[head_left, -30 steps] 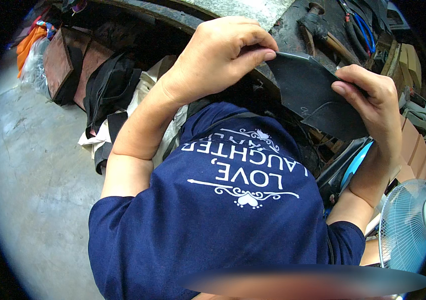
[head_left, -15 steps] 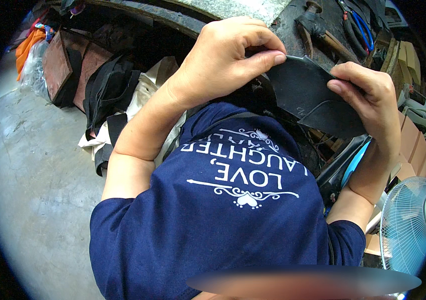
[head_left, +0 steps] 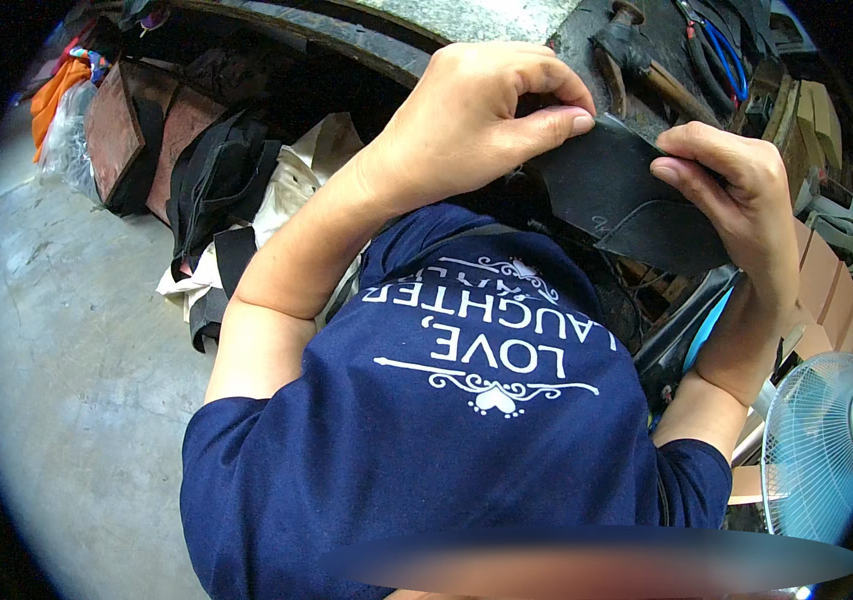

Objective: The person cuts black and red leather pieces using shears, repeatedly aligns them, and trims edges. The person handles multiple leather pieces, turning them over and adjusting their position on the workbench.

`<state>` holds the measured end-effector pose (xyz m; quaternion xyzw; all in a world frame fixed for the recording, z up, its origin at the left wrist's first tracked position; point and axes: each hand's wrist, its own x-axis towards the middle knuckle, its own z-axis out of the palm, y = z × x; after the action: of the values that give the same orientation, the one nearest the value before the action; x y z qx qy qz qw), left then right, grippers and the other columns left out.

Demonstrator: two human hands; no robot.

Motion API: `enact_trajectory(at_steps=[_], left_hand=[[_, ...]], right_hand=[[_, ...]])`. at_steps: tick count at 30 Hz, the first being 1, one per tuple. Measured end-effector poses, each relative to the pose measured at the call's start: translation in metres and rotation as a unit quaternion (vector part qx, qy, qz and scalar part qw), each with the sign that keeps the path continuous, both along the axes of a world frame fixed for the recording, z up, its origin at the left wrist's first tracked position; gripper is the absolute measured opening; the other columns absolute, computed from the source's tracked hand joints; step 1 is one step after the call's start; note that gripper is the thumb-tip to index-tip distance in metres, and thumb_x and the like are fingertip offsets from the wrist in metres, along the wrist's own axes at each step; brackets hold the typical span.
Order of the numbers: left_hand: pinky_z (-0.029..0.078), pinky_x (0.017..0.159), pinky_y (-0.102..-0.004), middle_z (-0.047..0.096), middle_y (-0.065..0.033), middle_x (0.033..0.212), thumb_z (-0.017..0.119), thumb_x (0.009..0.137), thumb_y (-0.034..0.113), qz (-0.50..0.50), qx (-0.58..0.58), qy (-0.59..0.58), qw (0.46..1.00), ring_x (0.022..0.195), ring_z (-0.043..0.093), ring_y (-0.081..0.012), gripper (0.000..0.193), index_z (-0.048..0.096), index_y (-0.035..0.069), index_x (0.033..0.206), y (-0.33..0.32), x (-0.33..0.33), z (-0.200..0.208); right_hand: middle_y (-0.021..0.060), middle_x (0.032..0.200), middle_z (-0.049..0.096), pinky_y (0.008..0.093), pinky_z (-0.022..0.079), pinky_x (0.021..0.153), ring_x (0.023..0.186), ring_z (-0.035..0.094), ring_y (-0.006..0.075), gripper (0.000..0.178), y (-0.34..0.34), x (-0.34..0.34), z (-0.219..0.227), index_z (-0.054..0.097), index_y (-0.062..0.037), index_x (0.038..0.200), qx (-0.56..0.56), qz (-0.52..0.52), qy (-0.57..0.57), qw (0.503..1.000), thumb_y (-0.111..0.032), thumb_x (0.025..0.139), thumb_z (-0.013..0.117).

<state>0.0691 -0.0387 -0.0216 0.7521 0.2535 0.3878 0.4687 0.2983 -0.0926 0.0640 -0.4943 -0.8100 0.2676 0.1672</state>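
A thin black sheet, perhaps leather (head_left: 626, 200), hangs between my two hands in front of the workbench. It has a curved seam or cut line across its lower part and a small pale mark. My left hand (head_left: 496, 115) pinches its upper edge between thumb and fingertips. My right hand (head_left: 731, 185) is closed on the same edge farther right, thumb against the bent fingers. The two grips are a short way apart. Part of the sheet's right side is hidden behind my right hand.
A hammer (head_left: 671, 90) and blue-handled scissors (head_left: 726, 62) lie on the dark workbench beyond my hands. A fan (head_left: 816, 440) stands at the right, close to my right elbow. Black and cream material pieces (head_left: 216, 180) are heaped at the left, over the grey floor (head_left: 76, 370).
My left hand has slid right along the sheet's upper edge, toward my right hand. My right hand has shifted only slightly left. Both keep their pinch.
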Motion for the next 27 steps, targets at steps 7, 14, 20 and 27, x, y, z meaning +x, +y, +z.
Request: enact_trajectory(at_steps=[7,14,20,27], left_hand=[[0.046,0.069,-0.0209,0.065,-0.0003,0.083,0.074,0.082,0.014,-0.042,-0.115,0.014,0.992,0.077,0.059,-0.0063,0.02,0.069,0.001,0.097,-0.001,0.001,0.002],[0.048,0.07,-0.0217,0.068,-0.0012,0.081,0.074,0.082,0.012,-0.026,-0.124,0.014,0.992,0.077,0.061,-0.0068,0.017,0.071,0.001,0.093,-0.006,0.003,0.006],[0.048,0.069,-0.0218,0.068,-0.0021,0.082,0.074,0.081,0.011,-0.013,-0.136,-0.006,0.991,0.077,0.061,-0.0068,0.016,0.071,0.0,0.092,-0.009,0.002,0.008],[0.048,0.067,-0.0201,0.068,-0.0021,0.084,0.074,0.08,0.008,-0.041,-0.192,-0.02,0.98,0.075,0.061,-0.0064,0.019,0.07,0.0,0.096,0.002,0.0,0.0]], right_hand=[[0.0113,0.074,0.063,0.0282,0.048,0.06,0.065,0.064,0.0222,0.016,0.0,-0.001,-0.003,0.065,-0.0009,0.088,0.002,-0.008,-0.009,1.0,-0.012,0.079,0.073],[0.0109,0.08,0.064,0.0318,0.05,0.064,0.072,0.065,0.0246,0.02,0.001,-0.014,-0.004,0.065,-0.004,0.092,0.08,-0.007,-0.069,0.994,-0.016,0.078,0.072],[0.01,0.076,0.056,0.0289,0.046,0.064,0.07,0.058,0.0204,0.013,0.001,-0.031,-0.015,0.06,0.0022,0.087,0.08,-0.026,-0.008,0.996,0.0,0.077,0.068],[0.0025,0.076,0.055,0.0223,0.043,0.063,0.069,0.053,0.0082,0.007,0.0,-0.036,-0.026,0.06,0.0015,0.088,0.057,-0.088,0.065,0.992,0.002,0.082,0.063]])
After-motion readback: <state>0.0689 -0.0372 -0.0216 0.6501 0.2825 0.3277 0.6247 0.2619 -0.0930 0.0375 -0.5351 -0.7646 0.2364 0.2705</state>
